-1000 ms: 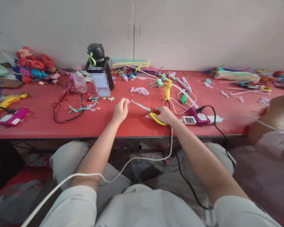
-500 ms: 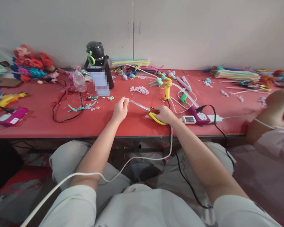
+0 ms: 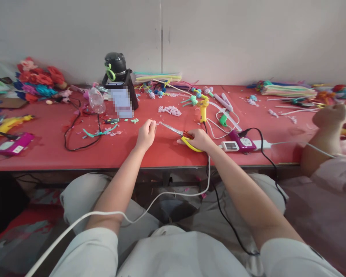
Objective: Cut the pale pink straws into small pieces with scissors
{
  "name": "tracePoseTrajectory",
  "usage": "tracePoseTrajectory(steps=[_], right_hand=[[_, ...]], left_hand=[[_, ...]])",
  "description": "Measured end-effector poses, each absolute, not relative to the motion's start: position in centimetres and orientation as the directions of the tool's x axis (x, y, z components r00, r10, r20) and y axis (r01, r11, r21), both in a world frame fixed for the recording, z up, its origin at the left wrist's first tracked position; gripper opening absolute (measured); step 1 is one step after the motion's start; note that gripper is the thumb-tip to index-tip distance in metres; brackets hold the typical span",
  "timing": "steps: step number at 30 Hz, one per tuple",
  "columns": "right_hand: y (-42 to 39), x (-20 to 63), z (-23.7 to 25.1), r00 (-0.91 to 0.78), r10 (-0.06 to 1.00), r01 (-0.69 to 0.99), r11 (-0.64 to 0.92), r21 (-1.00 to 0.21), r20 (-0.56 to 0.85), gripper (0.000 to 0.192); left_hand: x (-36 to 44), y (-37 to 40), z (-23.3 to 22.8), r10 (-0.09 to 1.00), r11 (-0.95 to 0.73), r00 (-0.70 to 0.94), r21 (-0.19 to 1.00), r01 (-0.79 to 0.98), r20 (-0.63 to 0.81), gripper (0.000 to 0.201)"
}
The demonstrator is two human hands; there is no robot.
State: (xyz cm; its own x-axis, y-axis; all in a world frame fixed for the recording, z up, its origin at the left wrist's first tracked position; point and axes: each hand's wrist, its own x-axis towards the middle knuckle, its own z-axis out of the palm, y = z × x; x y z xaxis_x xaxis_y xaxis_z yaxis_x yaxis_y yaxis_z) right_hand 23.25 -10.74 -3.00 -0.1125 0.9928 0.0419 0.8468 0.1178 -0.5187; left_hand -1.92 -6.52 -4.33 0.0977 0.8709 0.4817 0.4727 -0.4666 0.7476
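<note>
My right hand (image 3: 200, 140) is closed round the yellow and orange handles of a pair of scissors (image 3: 173, 129). Their blades point left, toward my left hand (image 3: 147, 134), which is pinched near the table's middle. From its fingertips a tiny pale pink bit of pipe cleaner (image 3: 157, 123) sticks out, close to the scissor tips; the fingers hide the remainder. Just behind the blades lies a heap of short pale pink cut pieces (image 3: 170, 110). A yellow glue gun (image 3: 203, 111) stands beyond my right hand.
On the red table (image 3: 127, 152) are a phone (image 3: 121, 102) leaning on a black bottle (image 3: 117, 63), a purple power strip (image 3: 244, 141) and bundled pipe cleaners (image 3: 288, 92). A white cable (image 3: 167, 193) crosses my lap. At right, a co-worker's hand (image 3: 330, 117) works close by.
My left hand has shifted very slightly, and the scissor tips sit a touch nearer the pink bit. The co-worker's hand at right has moved left and turned.
</note>
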Motion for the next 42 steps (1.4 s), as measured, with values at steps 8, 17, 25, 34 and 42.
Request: tracePoseTrajectory(steps=[8,17,25,34,42], right_hand=[[-10.7,23.2,-2.6,-0.142,0.989,0.848,0.139,-0.511,0.035,0.063],[-10.6,23.3,-2.8,-0.161,0.987,0.864,0.152,-0.481,0.024,0.059],[-10.8,22.7,-2.4,-0.105,0.994,0.898,0.095,-0.429,0.0,0.057],[-10.1,21.6,-2.2,-0.051,0.998,0.931,0.035,-0.363,-0.033,0.056],[-10.1,21.2,-1.5,-0.032,0.994,0.948,-0.002,-0.319,-0.103,0.055]], left_hand=[[-4.8,-6.1,-3.7,0.902,-0.28,-0.065,0.695,0.663,0.426,0.03],[-4.8,-7.1,-3.1,0.972,-0.107,-0.03,0.551,0.828,0.233,0.03],[-4.7,-6.2,-3.1,0.943,-0.142,-0.055,0.545,0.826,0.329,0.013],[-3.6,3.1,-1.5,0.932,-0.309,0.191,0.399,0.863,0.308,0.024],[-1.8,7.9,-2.0,0.938,-0.328,0.269,0.315,0.89,0.219,0.022]])
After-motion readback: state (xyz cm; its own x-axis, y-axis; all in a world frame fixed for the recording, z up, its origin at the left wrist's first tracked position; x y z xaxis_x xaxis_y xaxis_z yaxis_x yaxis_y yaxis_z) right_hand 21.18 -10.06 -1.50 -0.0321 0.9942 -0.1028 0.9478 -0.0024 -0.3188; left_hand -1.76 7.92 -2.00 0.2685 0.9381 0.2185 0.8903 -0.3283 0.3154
